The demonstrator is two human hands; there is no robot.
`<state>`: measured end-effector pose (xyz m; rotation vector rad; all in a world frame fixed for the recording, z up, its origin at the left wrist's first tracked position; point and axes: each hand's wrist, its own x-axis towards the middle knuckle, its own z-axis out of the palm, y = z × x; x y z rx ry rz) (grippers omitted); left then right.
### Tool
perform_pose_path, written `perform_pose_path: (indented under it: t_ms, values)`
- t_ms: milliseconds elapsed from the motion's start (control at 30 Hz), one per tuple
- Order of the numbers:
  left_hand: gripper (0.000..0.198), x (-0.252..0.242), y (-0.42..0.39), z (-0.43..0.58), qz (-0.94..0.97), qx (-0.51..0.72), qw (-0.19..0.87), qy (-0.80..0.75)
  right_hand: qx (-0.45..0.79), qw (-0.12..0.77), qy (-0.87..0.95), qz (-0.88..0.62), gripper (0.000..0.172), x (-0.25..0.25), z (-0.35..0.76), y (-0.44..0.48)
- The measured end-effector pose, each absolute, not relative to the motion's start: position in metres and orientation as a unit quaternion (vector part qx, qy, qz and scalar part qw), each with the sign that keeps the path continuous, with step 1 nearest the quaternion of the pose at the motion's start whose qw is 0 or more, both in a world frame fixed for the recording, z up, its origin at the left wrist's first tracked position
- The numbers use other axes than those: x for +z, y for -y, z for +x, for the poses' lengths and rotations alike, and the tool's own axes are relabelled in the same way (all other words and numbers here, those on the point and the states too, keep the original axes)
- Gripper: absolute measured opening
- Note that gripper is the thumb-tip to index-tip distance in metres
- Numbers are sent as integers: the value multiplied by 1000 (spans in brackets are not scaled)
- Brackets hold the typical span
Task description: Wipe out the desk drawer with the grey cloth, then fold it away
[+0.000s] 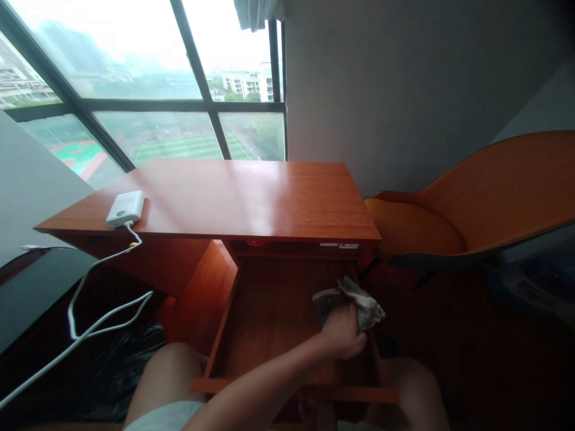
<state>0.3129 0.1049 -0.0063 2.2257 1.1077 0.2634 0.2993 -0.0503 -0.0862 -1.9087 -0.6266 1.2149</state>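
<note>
My left hand (344, 332) is closed around a crumpled grey-white cloth (359, 302), whose folds stick out above and to the right of the fingers. Both are over the right side of a pulled-out wooden drawer (269, 311), and my forearm crosses its front edge from the lower left. The drawer's bottom looks bare where it shows. Below the drawer front, a dim skin-coloured shape seems to be my right hand (309, 412); its fingers are too dark and hidden to read.
A reddish wooden desk (251, 197) stands above the drawer, with a white device (126, 208) and its white cable (85, 281) at the left. An orange chair (417, 221) is at the right, a black plastic bag (121, 365) at the lower left. My knees flank the drawer.
</note>
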Motion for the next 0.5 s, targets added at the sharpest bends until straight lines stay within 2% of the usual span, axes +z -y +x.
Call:
perform_pose_path:
  t_ms: [233,500]
  values:
    - [40,34,-69,279,884,-68,390,-248,524,435,175,-711,32,-75,286,52]
    - [37,40,-79,217,868,-149,403,-250,558,503,78,-655,33,-71,287,47]
